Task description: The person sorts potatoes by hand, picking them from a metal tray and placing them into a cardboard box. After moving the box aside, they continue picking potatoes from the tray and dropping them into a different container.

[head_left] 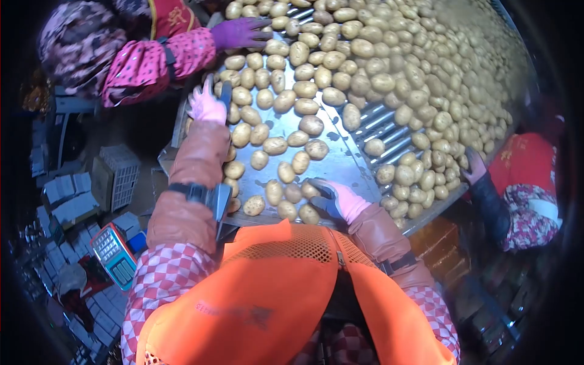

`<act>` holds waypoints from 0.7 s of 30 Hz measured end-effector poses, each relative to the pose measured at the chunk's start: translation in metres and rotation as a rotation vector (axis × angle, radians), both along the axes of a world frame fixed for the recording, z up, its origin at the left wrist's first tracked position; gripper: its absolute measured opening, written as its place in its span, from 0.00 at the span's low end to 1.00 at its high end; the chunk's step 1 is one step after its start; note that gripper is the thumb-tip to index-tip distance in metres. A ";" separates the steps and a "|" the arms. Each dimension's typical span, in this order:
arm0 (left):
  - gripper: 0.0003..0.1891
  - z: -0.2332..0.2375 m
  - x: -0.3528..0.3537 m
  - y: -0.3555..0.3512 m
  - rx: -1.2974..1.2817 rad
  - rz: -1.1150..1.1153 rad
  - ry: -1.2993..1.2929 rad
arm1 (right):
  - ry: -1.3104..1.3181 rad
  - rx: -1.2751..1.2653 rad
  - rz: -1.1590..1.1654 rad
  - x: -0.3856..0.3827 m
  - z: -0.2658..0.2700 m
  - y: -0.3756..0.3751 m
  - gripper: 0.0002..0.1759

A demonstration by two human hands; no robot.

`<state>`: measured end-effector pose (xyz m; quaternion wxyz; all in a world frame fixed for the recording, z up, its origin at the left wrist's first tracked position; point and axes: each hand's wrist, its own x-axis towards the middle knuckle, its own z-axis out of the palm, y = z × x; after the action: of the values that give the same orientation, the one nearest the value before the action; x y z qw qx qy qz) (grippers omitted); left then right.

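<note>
Many potatoes (274, 145) lie spread over a metal sorting table (340, 173). My left hand (208, 104), in a pink glove with dark fingertips, reaches to the table's left edge beside the potatoes; its fingers are apart and nothing shows in it. Near the front edge, my right hand (339, 199), in a pink and dark glove, rests beside a potato (309, 189). Its fingers curve toward that potato, and whether they grip it is unclear.
A dense potato heap (438, 67) covers the right side, beyond metal rollers (382, 131). A co-worker's purple-gloved hand (242, 33) reaches in at upper left, another co-worker's hand (475, 166) at right. A crate (119, 176) and boxes (74, 198) stand at left.
</note>
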<state>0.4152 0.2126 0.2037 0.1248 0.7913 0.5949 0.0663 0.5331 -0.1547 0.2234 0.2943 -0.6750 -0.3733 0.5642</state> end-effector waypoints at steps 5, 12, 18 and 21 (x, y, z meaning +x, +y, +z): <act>0.36 -0.030 0.047 -0.069 0.070 -0.369 0.041 | 0.390 -0.001 -0.538 0.023 0.001 -0.007 0.24; 0.30 -0.007 -0.071 -0.174 -0.108 -0.915 -0.054 | -0.550 0.163 -0.649 0.095 0.001 0.041 0.28; 0.26 0.022 -0.135 -0.186 -0.229 -1.080 -0.040 | -1.090 0.112 -0.413 0.085 -0.055 0.082 0.37; 0.20 0.009 -0.169 -0.169 -0.224 -0.765 -0.068 | -0.696 0.205 -0.350 0.076 -0.043 0.045 0.28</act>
<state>0.2462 0.0440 0.2130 0.2457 0.9346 0.2562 -0.0240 0.6095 -0.1099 0.1801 0.3080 -0.8462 -0.3844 0.2032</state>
